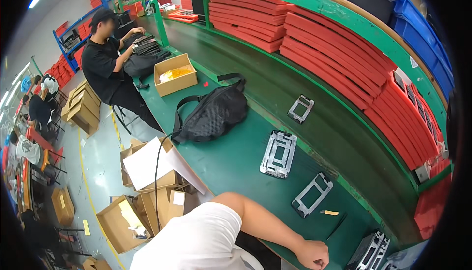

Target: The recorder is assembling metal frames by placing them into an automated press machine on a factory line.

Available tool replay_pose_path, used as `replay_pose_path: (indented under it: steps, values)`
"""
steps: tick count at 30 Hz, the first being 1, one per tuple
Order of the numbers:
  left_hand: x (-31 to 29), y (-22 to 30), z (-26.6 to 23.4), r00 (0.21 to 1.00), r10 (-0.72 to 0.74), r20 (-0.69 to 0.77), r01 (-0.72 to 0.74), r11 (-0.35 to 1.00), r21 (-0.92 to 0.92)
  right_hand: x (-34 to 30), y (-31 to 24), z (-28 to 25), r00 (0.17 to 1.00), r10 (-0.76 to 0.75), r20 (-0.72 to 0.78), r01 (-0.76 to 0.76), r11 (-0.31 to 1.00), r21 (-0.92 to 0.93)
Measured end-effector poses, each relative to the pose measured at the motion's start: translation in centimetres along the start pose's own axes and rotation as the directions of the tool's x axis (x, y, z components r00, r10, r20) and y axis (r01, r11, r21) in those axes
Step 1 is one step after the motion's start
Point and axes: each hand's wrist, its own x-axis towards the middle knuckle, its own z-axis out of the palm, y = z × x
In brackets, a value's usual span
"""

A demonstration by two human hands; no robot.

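Observation:
My left hand (313,255) rests by the bench's near edge at the lower right, its fingers curled in. Whatever they may hold is hidden. Beyond it lie a thin black tool (337,226) and a small tool with a yellow handle (330,213). A silver-grey rectangular frame (305,190) is next to these, flat on the green bench. Farther off sits a thicker piece, seemingly stacked frames (269,155). More metal frames (369,252) stand together right of my hand. My right hand is out of view.
A black bag (214,115) and a carton of yellow pieces (172,86) sit on the bench (231,159). Another frame (295,107) lies on the dark strip beyond. Red trays (334,49) fill the shelf. Cartons (118,226) stand left; a co-worker (105,56) handles black pieces.

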Motion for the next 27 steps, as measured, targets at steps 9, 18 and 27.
replay_pose_path:
  steps: [9,18,27]
  values:
    - [2.4,1.7,1.7,0.960,-0.234,-0.152,0.129,0.856,-0.501,-3.4,3.2,-0.3,0.995,0.098,0.009,-0.098,0.994,0.037]
    - [12.0,0.7,3.8,0.736,-0.561,0.380,0.661,0.471,-0.585,-2.4,5.2,-1.0,0.978,0.210,0.002,-0.209,0.974,0.082]
    - [3.7,1.2,5.5,0.954,-0.280,0.107,0.296,0.833,-0.467,-7.0,7.0,-0.9,0.849,0.378,0.369,-0.320,0.924,-0.210]
